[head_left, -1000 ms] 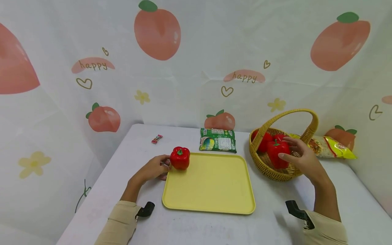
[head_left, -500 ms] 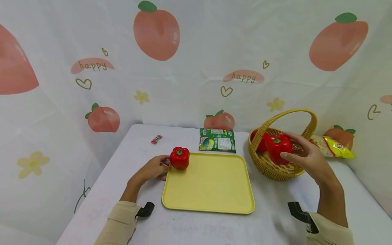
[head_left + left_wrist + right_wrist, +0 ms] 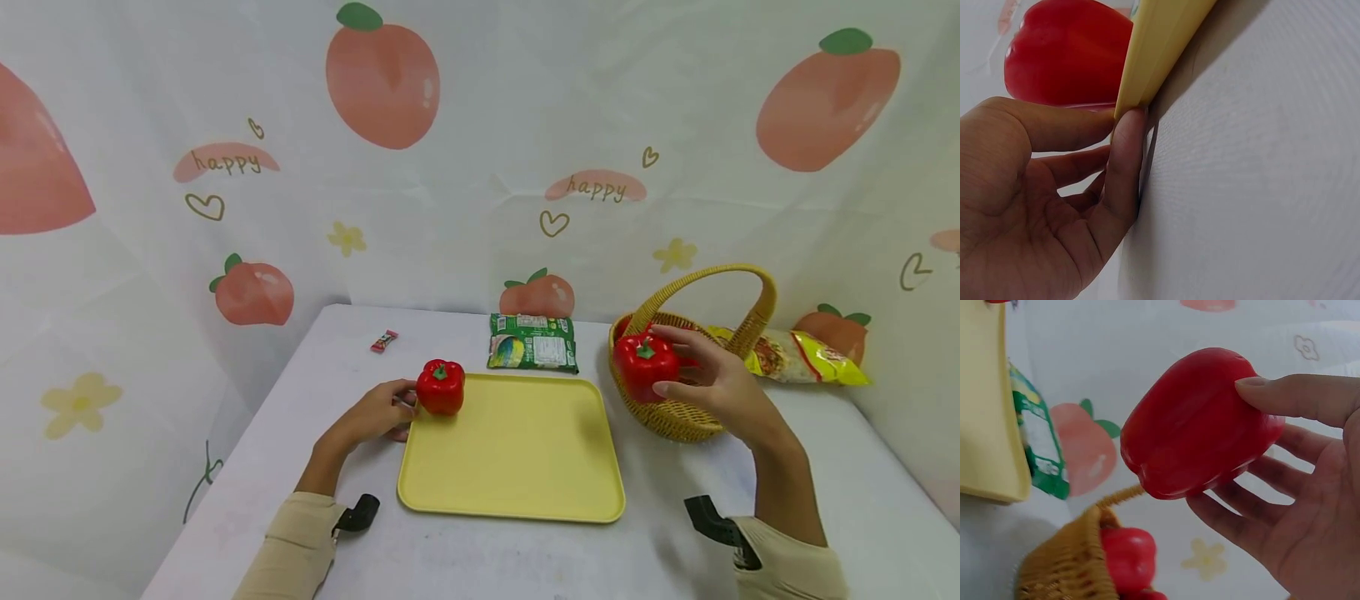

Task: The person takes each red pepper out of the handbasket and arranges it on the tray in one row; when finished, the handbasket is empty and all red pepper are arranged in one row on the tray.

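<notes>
My right hand (image 3: 723, 385) grips a red bell pepper (image 3: 645, 365) between thumb and fingers, held up over the left side of the wicker basket (image 3: 678, 423). More red peppers (image 3: 1129, 557) show inside the basket in the right wrist view. At the yellow tray's (image 3: 517, 454) left edge, my left hand (image 3: 377, 411) pinches the rim, thumb on the upper side and a finger (image 3: 1127, 147) beneath. Another red bell pepper (image 3: 441, 387) stands upright in the tray's far left corner, close to that hand.
Behind the tray lies a green packet (image 3: 533, 343). A small red-wrapped candy (image 3: 384, 341) is at the back left. Behind the basket on the right is a yellow food bag (image 3: 806, 358). The basket's tall handle (image 3: 705, 275) arches up, and a printed cloth backs the table.
My right hand has lifted the bell pepper out of the basket and moved it left toward the tray. The left hand and the pepper on the tray have stayed in place.
</notes>
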Tool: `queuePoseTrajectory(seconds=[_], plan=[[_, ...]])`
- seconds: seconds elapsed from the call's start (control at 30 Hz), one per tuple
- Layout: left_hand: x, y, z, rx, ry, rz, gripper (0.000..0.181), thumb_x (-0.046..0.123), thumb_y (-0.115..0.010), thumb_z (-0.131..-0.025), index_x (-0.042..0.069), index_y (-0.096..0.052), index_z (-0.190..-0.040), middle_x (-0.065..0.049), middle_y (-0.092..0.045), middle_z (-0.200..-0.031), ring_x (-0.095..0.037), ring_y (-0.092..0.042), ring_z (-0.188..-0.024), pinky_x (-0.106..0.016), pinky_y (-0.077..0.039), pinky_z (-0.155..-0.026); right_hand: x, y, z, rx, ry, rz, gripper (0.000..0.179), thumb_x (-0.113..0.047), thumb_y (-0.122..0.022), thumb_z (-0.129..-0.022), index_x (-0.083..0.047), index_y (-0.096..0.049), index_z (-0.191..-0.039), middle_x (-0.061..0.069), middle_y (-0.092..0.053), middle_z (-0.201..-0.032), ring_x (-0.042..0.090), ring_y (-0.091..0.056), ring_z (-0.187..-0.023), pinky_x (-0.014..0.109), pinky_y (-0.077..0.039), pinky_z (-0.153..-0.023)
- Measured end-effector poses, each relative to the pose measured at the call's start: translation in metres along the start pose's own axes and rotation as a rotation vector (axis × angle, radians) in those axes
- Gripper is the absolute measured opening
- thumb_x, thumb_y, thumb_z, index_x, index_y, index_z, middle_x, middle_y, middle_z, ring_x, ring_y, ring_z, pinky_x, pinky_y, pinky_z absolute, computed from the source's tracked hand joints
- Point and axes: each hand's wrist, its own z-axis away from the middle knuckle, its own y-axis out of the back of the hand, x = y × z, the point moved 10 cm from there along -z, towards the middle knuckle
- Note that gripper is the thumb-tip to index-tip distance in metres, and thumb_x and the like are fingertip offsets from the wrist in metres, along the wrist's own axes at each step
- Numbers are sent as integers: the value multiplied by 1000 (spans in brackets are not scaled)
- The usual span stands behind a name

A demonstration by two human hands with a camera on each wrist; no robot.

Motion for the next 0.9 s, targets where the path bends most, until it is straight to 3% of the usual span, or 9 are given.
queuePoseTrajectory(seconds=[0.2,0.4,0.73,0.9], plan=[[1,1,0,-1,-4,2,59,9,-65,-95,0,-52,-151,-14,-62,-126,-23,-65,-97,-31,-65,-77,2,-22,-11,13,15,52,68,-10,-79,-94,-11,-51,-155,14,-53,-147,15,-58,-121,13,-55,-90],[2,0,0,-3,-6,8,60,8,-65,-93,-2,-52,-151,-15,-62,-125,-22,-65,-95,-32,-65,-76,12,-50,-24,-1,12,43,69,-16,-81,-93,-11,-51,-155,13,-55,-148,34,-59,-125,23,-58,-96],[3,0,1,-18,-26,26,59,9,-61,-94,-4,-51,-151,-17,-62,-126,-22,-66,-98,-33,-65,-76,16,-90,-39,-60,-12,-5,69,-19,-84,-91,-10,-54,-152,13,-57,-145,36,-62,-124,40,-62,-96],[2,-1,2,-18,-25,36,59,9,-62,-94,-4,-51,-151,-17,-62,-127,-23,-66,-98,-34,-65,-77,13,-110,-48,-91,0,-31,74,-9,-83,-88,-7,-51,-155,16,-55,-147,38,-57,-131,53,-58,-103]])
